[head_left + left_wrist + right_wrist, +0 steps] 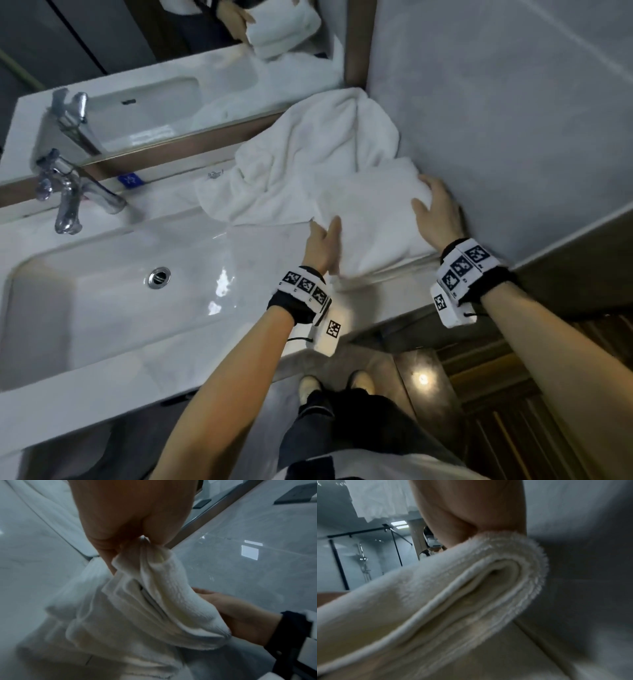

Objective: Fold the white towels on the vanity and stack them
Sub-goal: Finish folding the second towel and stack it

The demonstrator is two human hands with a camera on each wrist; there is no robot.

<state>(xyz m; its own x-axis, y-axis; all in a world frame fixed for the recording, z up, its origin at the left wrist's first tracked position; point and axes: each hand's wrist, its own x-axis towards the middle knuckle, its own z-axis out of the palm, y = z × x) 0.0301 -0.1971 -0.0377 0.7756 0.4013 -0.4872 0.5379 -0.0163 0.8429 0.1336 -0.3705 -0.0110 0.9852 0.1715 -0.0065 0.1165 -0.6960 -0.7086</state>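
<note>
A folded white towel [370, 219] lies over the right end of the vanity counter [387, 301], held at both ends. My left hand [323, 233] pinches its near-left edge; in the left wrist view the fingers [120, 527] nip a bunched layered corner of the folded towel [163, 601]. My right hand [433, 205] grips the right end by the wall, thumb on top; in the right wrist view the folded towel [453, 601] curves under the palm [471, 513]. A second, crumpled white towel [315, 150] lies behind, in the corner against the mirror.
The white sink basin [113, 308] with its drain [159, 277] fills the counter's left. A chrome faucet [68, 195] stands at the back left. The mirror [154, 68] runs along the back, and a grey tiled wall [513, 120] closes the right side.
</note>
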